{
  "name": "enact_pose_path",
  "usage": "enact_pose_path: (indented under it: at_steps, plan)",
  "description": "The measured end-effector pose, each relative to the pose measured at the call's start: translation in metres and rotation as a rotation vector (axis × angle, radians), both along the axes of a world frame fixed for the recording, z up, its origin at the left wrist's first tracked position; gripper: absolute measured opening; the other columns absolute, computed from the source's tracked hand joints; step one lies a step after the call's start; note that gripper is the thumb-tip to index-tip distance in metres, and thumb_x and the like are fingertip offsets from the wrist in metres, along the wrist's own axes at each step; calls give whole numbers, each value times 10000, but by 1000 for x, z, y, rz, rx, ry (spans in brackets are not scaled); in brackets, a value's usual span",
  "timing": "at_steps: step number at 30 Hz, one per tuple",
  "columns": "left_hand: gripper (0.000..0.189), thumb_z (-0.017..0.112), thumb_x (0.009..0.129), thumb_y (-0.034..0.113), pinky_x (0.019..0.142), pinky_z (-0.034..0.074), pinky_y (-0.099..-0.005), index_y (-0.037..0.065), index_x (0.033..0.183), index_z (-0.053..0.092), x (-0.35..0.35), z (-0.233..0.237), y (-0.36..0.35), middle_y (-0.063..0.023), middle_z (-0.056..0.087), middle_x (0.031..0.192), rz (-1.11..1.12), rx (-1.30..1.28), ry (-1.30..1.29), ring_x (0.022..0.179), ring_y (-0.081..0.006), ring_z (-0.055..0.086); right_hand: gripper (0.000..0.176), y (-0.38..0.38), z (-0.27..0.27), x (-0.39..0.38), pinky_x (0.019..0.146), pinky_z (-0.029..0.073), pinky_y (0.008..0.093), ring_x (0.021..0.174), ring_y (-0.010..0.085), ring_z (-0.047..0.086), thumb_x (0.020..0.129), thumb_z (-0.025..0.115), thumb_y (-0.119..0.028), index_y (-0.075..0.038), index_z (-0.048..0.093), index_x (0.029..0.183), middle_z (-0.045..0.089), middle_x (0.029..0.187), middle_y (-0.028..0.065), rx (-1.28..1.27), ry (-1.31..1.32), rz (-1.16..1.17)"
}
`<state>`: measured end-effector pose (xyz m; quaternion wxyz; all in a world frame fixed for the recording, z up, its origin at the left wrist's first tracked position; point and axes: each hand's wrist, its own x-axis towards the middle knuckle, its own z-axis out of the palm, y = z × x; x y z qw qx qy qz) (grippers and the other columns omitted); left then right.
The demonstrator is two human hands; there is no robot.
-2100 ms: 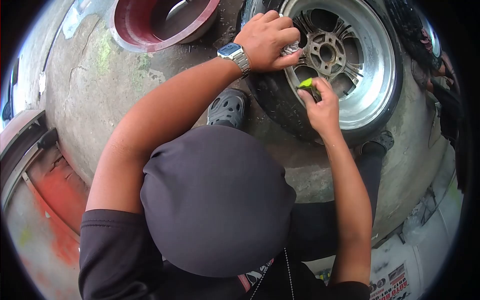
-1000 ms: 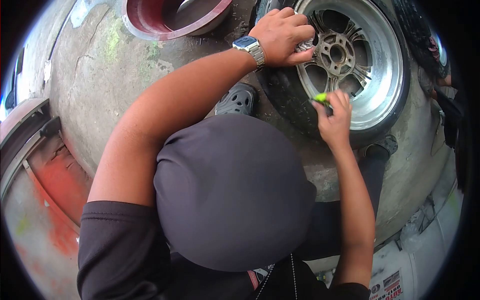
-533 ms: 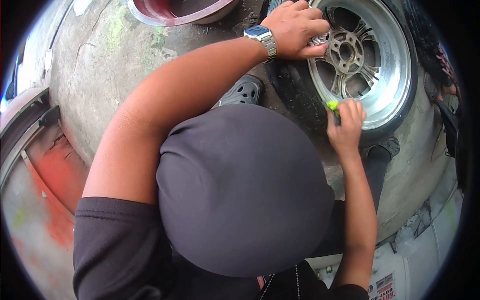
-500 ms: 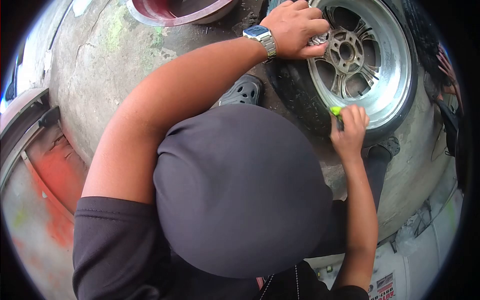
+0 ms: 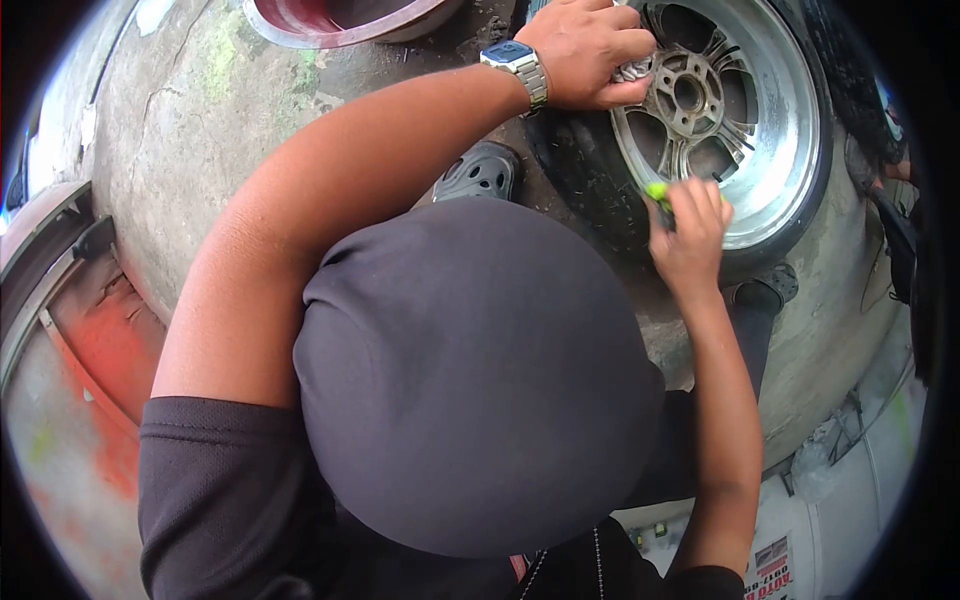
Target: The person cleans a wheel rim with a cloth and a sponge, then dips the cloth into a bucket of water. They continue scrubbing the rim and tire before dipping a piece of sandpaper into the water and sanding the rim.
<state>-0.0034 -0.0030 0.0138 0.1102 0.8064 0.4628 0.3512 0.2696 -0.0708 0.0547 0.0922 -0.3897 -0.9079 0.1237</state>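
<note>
My left hand, a metal watch on its wrist, rests at the left side of the alloy wheel rim. Its fingers are curled around a crumpled silvery-grey wad near the hub. At the rim's lower edge, my right hand grips a small tool with a bright green and dark handle. Most of that tool is hidden by the fingers, so I cannot tell its kind. Around the rim sits a black tire, lying on the ground.
A reddish basin stands on the concrete floor at the top. Another tire is at the right, with part of a person beyond. A dark cap covers the middle of the view. Grey clogs are near the tire.
My right hand has shifted slightly up and left along the rim with the tool. My left hand keeps its hold on the wad, and the view has shifted a little.
</note>
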Motion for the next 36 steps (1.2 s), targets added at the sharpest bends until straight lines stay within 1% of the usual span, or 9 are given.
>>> enact_pose_path:
  at_steps: [4, 8, 14, 20, 22, 25, 31, 34, 36]
  plan:
    - [332, 730, 781, 373, 802, 450, -460, 103, 928, 605, -1, -3, -2, -127, 584, 960, 6, 12, -17, 935, -341, 554, 210, -1, -5, -9, 788, 350, 406, 905, 291, 557, 784, 790, -103, -102, 634, 924, 579, 903, 60, -5, 17, -42]
    - [337, 744, 777, 366, 816, 453, -458, 102, 931, 602, -1, -5, 0, -130, 580, 967, 11, 8, -20, 947, -343, 551, 228, -13, -1, 47, 780, 351, 411, 876, 286, 553, 778, 809, -120, -91, 633, 921, 565, 874, 60, -31, -78, -100]
    - [375, 771, 758, 358, 849, 443, -476, 98, 962, 594, -1, -4, -3, -130, 565, 1006, 36, 10, -3, 991, -346, 531, 200, 6, -14, -25, 804, 370, 404, 883, 277, 559, 814, 801, -145, -90, 632, 905, 577, 878, 52, -86, 117, -114]
    - [410, 780, 778, 311, 1023, 355, -517, 58, 1054, 613, 3, -9, -4, -159, 538, 1275, 224, 17, -121, 1212, -379, 481, 185, -5, -10, 45, 785, 406, 406, 872, 297, 577, 817, 806, -155, -69, 653, 878, 598, 882, 77, -187, 82, -175]
    - [362, 740, 813, 303, 1044, 338, -529, 49, 1041, 618, 7, -6, -7, -171, 528, 1301, 321, 12, -101, 1240, -390, 466, 183, 2, -12, 4, 778, 422, 412, 873, 303, 585, 834, 795, -157, -55, 653, 887, 611, 870, 87, -274, 211, -186]
    - [343, 704, 837, 316, 1058, 325, -535, 41, 1023, 619, 7, -6, -5, -184, 522, 1325, 427, 74, -133, 1253, -399, 463, 189, 19, -23, -25, 772, 425, 407, 863, 303, 585, 825, 797, -152, -50, 648, 881, 617, 865, 82, -269, 249, -160]
    - [340, 688, 845, 329, 1061, 325, -520, 36, 1006, 623, 7, -10, 0, -187, 536, 1314, 402, 49, -100, 1246, -390, 478, 192, 2, -6, 41, 765, 426, 411, 865, 313, 584, 813, 796, -130, -37, 637, 869, 618, 863, 91, -355, 110, -235]
    - [335, 684, 847, 324, 1053, 329, -513, 36, 1006, 623, 8, -8, -1, -178, 552, 1294, 374, 41, -101, 1238, -382, 484, 193, 12, -23, -13, 779, 414, 403, 873, 306, 578, 820, 793, -144, -43, 639, 877, 611, 863, 84, -264, 276, -167]
    - [349, 685, 845, 323, 1052, 325, -509, 35, 1030, 617, 6, -4, 0, -166, 562, 1283, 377, 45, -81, 1236, -372, 486, 194, 19, -22, -30, 796, 391, 410, 887, 294, 570, 831, 789, -172, -62, 639, 884, 605, 877, 74, -286, 254, -187]
